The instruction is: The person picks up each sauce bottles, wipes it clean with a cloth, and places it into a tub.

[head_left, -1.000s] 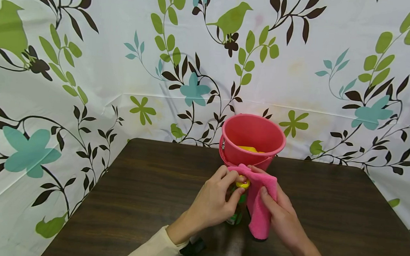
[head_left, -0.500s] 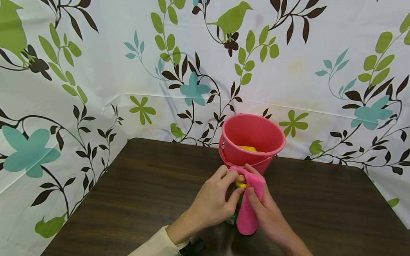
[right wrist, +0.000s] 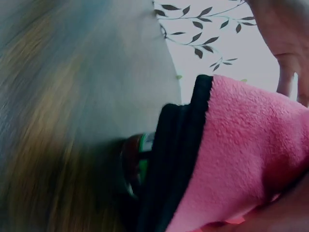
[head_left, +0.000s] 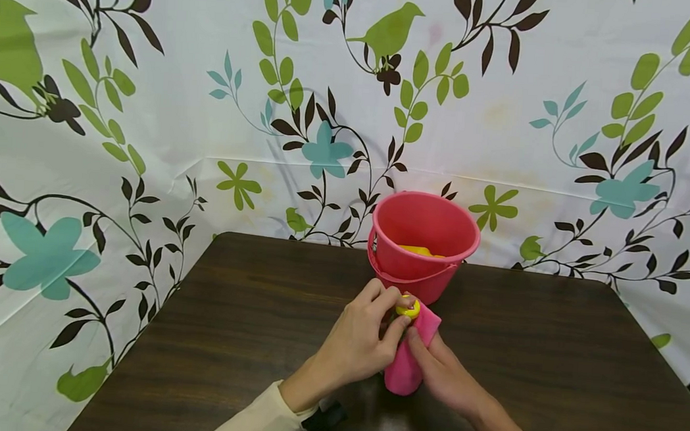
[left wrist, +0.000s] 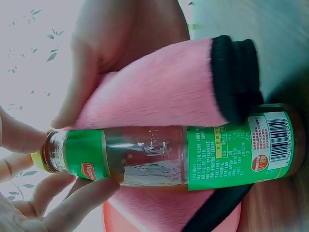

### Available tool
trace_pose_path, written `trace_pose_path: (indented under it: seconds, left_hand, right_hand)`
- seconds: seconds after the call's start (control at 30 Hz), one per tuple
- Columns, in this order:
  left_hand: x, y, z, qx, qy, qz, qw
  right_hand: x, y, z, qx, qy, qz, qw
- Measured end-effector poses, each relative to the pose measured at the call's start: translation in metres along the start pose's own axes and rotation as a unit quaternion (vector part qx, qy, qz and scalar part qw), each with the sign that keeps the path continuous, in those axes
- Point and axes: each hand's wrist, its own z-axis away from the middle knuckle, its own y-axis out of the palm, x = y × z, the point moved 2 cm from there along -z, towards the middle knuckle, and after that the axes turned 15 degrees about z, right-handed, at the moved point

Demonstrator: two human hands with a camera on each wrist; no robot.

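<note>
A glass bottle (left wrist: 149,159) with green labels and a yellow cap (head_left: 408,308) is upright over the table; whether its base touches the tabletop I cannot tell. My left hand (head_left: 355,338) pinches the bottle by its cap with thumb and fingers. In my right hand (head_left: 452,378) is a folded pink cloth (head_left: 403,371) with black edging, its thumb on the near face. The cloth lies around the bottle's side, hiding most of it in the head view. The left wrist view shows cloth on both sides of the bottle, with the labels exposed between.
Just behind the hands stands a pink bucket (head_left: 386,261), its handle hanging down in front. Something yellow (head_left: 416,250) lies inside it. The dark wood table (head_left: 245,302) reaches back to a white curtain (head_left: 180,100) printed with leaves and birds.
My right hand has moved left and slightly down, bringing the cloth from the bottle's right side round its front. My left hand has stayed at the cap.
</note>
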Motion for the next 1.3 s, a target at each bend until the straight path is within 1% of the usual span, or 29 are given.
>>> trace_pose_path:
  seconds: [0.07, 0.23, 0.33, 0.4, 0.6, 0.73, 0.87, 0.93, 1.03, 1.1, 1.17, 1.27, 1.3]
  left_hand:
    - [0.0, 0.0, 0.0, 0.002, 0.0, 0.005, 1.0]
    - [0.001, 0.001, 0.0, 0.005, -0.001, 0.012, 0.9999]
    - [0.001, 0.001, -0.001, 0.007, -0.003, 0.014, 0.9999]
    - [0.001, 0.001, -0.001, 0.009, -0.006, 0.015, 0.9998]
    - [0.001, 0.0, -0.001, 0.01, -0.008, 0.016, 0.9998]
    - [0.001, 0.0, 0.0, 0.011, -0.008, 0.016, 0.9998]
    - [0.001, 0.001, 0.0, 0.012, -0.008, 0.015, 0.9998]
    - [0.001, 0.001, -0.001, 0.012, -0.007, 0.014, 0.9998]
    - [0.002, 0.002, 0.0, 0.012, -0.008, 0.015, 0.9998]
    - [0.002, 0.002, -0.001, 0.011, -0.007, 0.018, 0.9998]
    - [0.002, 0.001, -0.001, 0.011, -0.005, 0.021, 0.9997]
    - [0.002, 0.001, -0.001, 0.009, 0.002, 0.025, 0.9996]
    - [0.002, 0.001, -0.001, 0.009, 0.003, 0.025, 0.9996]
  right_hand:
    - [-0.005, -0.001, 0.0, 0.012, 0.003, 0.017, 0.9998]
    - [-0.014, -0.001, 0.0, 0.037, -0.015, 0.058, 0.9975]
    - [-0.02, -0.002, 0.001, 0.044, -0.026, 0.098, 0.9939]
    - [-0.024, -0.002, 0.001, 0.052, -0.019, 0.12, 0.9912]
    - [-0.031, -0.001, -0.001, 0.08, 0.014, 0.181, 0.9802]
    - [-0.035, 0.001, -0.002, 0.084, 0.008, 0.23, 0.9697]
    - [-0.038, 0.001, -0.003, 0.083, -0.007, 0.271, 0.959]
    - [-0.04, 0.002, -0.003, 0.08, -0.005, 0.293, 0.9528]
    - [-0.039, 0.002, -0.002, 0.072, 0.003, 0.336, 0.939]
    - [-0.037, 0.003, -0.002, 0.064, 0.012, 0.37, 0.9266]
    - [-0.035, 0.004, -0.002, 0.057, 0.017, 0.408, 0.9112]
    - [-0.034, 0.006, -0.002, 0.056, 0.035, 0.44, 0.8954]
    - [-0.033, 0.006, -0.003, 0.058, 0.037, 0.447, 0.8918]
